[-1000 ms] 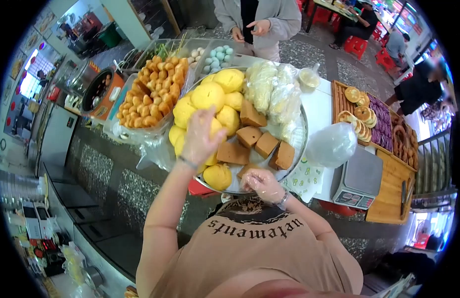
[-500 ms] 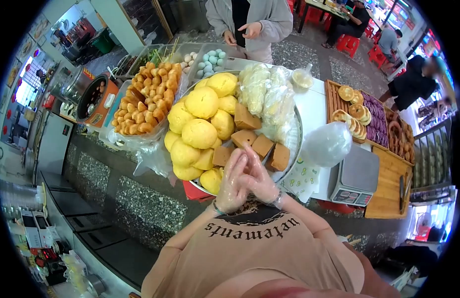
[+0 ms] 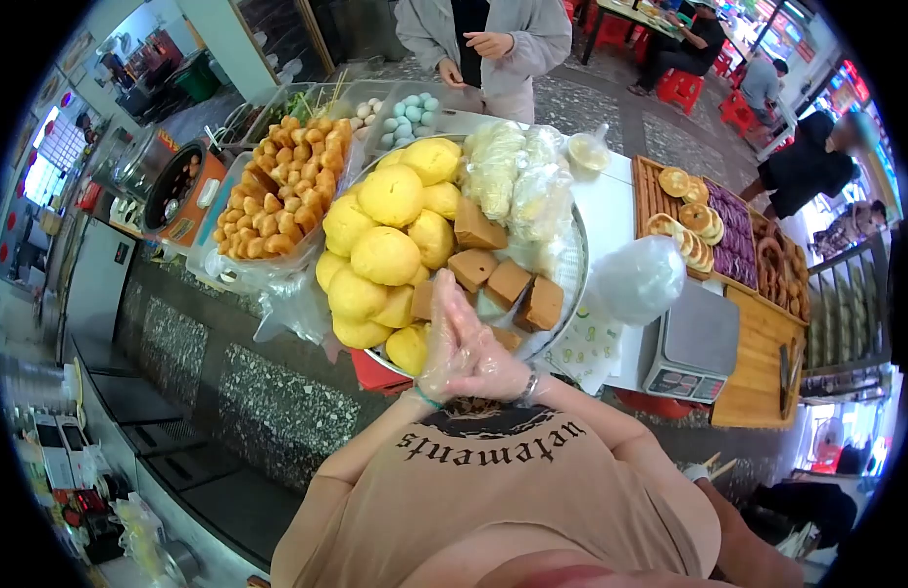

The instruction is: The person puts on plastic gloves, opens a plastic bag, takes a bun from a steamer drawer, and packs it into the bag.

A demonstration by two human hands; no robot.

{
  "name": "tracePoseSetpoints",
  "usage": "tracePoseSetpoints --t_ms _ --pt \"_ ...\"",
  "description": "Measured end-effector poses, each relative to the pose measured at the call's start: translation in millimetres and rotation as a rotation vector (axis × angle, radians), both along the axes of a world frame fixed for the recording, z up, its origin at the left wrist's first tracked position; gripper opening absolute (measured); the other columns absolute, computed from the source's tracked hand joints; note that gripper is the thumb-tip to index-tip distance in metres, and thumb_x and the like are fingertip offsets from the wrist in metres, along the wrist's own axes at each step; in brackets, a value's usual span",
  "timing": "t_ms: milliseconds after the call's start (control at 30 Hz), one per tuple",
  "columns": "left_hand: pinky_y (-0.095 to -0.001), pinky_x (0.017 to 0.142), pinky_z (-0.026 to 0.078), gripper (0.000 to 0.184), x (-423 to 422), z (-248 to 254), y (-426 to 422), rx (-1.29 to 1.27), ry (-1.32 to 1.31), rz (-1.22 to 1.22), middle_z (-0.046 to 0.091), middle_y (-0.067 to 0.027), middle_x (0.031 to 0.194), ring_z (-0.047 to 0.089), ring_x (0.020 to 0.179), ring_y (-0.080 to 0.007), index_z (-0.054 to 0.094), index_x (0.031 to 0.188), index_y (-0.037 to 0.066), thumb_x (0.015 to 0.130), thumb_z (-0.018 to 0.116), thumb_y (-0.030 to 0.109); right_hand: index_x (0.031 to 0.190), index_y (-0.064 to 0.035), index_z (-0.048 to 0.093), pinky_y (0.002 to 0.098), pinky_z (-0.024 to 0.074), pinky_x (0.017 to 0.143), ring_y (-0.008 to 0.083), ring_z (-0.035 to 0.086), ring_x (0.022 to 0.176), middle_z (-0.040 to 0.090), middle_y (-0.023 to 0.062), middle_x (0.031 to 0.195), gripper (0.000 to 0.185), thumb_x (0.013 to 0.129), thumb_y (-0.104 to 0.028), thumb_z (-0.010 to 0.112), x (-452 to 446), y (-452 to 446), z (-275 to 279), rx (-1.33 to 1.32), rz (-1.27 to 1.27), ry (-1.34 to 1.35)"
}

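Note:
My left hand (image 3: 440, 348) and my right hand (image 3: 495, 367) meet palm against palm in front of my chest, in thin clear plastic gloves. The fingers are stretched out and lie against each other, and I see nothing held between them. Just beyond the fingertips is a large round tray (image 3: 577, 304). It bears a heap of round yellow buns (image 3: 385, 257), several brown cake blocks (image 3: 510, 283) and plastic-wrapped pale food (image 3: 517, 176). My fingers overlap the nearest brown blocks in the view; whether they touch cannot be told.
Fried dough pieces (image 3: 287, 186) fill a tub at left, near an orange pot (image 3: 184, 196). Blue-green eggs (image 3: 411, 120) sit behind. To the right are a plastic bag (image 3: 638, 281), a scale (image 3: 696, 338), a cutting board (image 3: 748, 377) and a pastry tray (image 3: 645, 196). A person (image 3: 483, 44) stands opposite.
My hands have shifted against each other, the palms now lying flatter together. The whole view has moved slightly. The person opposite has moved one hand.

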State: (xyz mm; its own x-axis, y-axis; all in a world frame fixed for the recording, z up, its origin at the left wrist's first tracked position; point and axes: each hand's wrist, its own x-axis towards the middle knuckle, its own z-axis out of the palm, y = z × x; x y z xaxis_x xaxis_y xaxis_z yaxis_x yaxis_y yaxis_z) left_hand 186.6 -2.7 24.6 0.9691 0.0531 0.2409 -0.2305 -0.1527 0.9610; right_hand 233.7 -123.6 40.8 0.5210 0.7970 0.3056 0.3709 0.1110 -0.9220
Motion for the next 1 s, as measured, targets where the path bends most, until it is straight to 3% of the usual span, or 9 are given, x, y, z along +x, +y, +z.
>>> tracePoseSetpoints --t_ms 200,267,333,467,533,667,733,833,1000 --pt "-0.0381 0.112 0.016 0.076 5.8 14.6 -5.0 0.015 -0.156 0.060 0.009 -0.0135 0.151 0.011 0.140 -0.0289 0.005 0.146 0.002 0.093 0.048 0.036 0.146 -0.0052 0.007 0.0433 0.0082 0.113 0.0390 -0.002 0.140 -0.003 0.0253 0.150 0.113 0.067 -0.049 0.075 -1.7 1.8 16.7 -0.127 -0.011 -0.184" --pt "-0.0379 0.112 0.016 0.070 5.7 28.8 -16.9 -0.463 0.203 0.086 0.005 -0.0111 0.153 0.010 0.140 -0.0266 0.004 0.146 0.004 0.096 0.041 0.037 0.145 -0.0048 0.008 0.0438 0.0084 0.113 0.0397 -0.002 0.139 -0.003 0.0257 0.150 0.113 0.066 -0.050 0.076 -3.9 -2.5 15.4 -0.216 -0.046 -0.281" --pt "-0.0379 0.112 0.016 0.068 4.2 35.3 -17.5 -0.482 0.145 0.057 0.007 -0.0117 0.152 0.011 0.140 -0.0265 0.005 0.146 0.004 0.097 0.039 0.036 0.145 -0.0051 0.010 0.0427 0.0104 0.113 0.0395 0.001 0.139 0.000 0.0255 0.150 0.114 0.064 -0.052 0.076 -4.1 -4.7 17.5 -0.336 -0.030 -0.351" --pt "-0.0397 0.112 0.015 0.066 11.4 37.0 -5.7 -0.346 -0.088 0.123 0.013 -0.0133 0.151 0.014 0.139 -0.0271 0.009 0.145 0.003 0.096 0.039 0.036 0.145 -0.0075 0.008 0.0429 0.0166 0.112 0.0338 0.011 0.139 0.009 0.0265 0.148 0.112 0.067 -0.050 0.076 -6.0 -1.4 6.6 -0.083 -0.083 -0.200" --pt "-0.0415 0.113 0.015 0.066 23.5 37.0 -0.1 -0.199 -0.261 0.173 0.017 -0.0143 0.150 0.016 0.139 -0.0278 0.013 0.144 0.002 0.095 0.041 0.036 0.144 -0.0069 0.015 0.0396 0.0334 0.105 0.0288 0.038 0.128 0.033 0.0239 0.140 0.102 0.070 -0.041 0.077 -17.8 0.7 -4.7 0.091 -0.083 0.335" --pt "-0.0436 0.112 0.017 0.066 37.3 49.0 -13.5 -0.256 -0.428 0.049 0.023 -0.0141 0.147 0.022 0.137 -0.0276 0.021 0.141 0.002 0.093 0.045 0.040 0.134 -0.0029 0.037 0.0335 0.0422 0.095 0.0225 0.052 0.113 0.052 0.0197 0.127 0.073 0.079 -0.037 0.070 -28.2 -3.2 4.8 -0.083 0.111 0.497" --pt "-0.0428 0.112 0.018 0.067 40.0 59.8 -17.9 -0.375 -0.365 -0.031 0.025 -0.0139 0.146 0.024 0.135 -0.0277 0.021 0.141 0.000 0.092 0.046 0.040 0.109 -0.0022 0.058 0.0321 0.0489 0.075 0.0211 0.062 0.079 0.067 0.0133 0.090 0.035 0.086 -0.028 0.061 -35.8 3.4 -10.3 -0.136 0.144 0.315" --pt "-0.0411 0.109 0.023 0.067 44.2 55.2 -25.0 -0.503 -0.272 -0.048 0.031 -0.0125 0.141 0.033 0.129 -0.0261 0.025 0.138 -0.001 0.091 0.047 0.041 0.091 -0.0017 0.064 0.0347 0.0475 0.067 0.0247 0.060 0.068 0.064 0.0139 0.075 0.024 0.090 -0.023 0.053 -50.4 -8.5 -13.3 -0.239 -0.075 0.138" --pt "-0.0400 0.107 0.028 0.059 45.3 47.2 -51.2 -0.810 0.011 -0.307 0.039 -0.0125 0.136 0.039 0.125 -0.0254 0.030 0.137 0.002 0.093 0.042 0.040 0.090 -0.0018 0.063 0.0351 0.0469 0.064 0.0256 0.058 0.066 0.062 0.0145 0.074 0.027 0.091 -0.026 0.050 -74.7 -31.5 -23.5 -0.294 -0.196 0.174"
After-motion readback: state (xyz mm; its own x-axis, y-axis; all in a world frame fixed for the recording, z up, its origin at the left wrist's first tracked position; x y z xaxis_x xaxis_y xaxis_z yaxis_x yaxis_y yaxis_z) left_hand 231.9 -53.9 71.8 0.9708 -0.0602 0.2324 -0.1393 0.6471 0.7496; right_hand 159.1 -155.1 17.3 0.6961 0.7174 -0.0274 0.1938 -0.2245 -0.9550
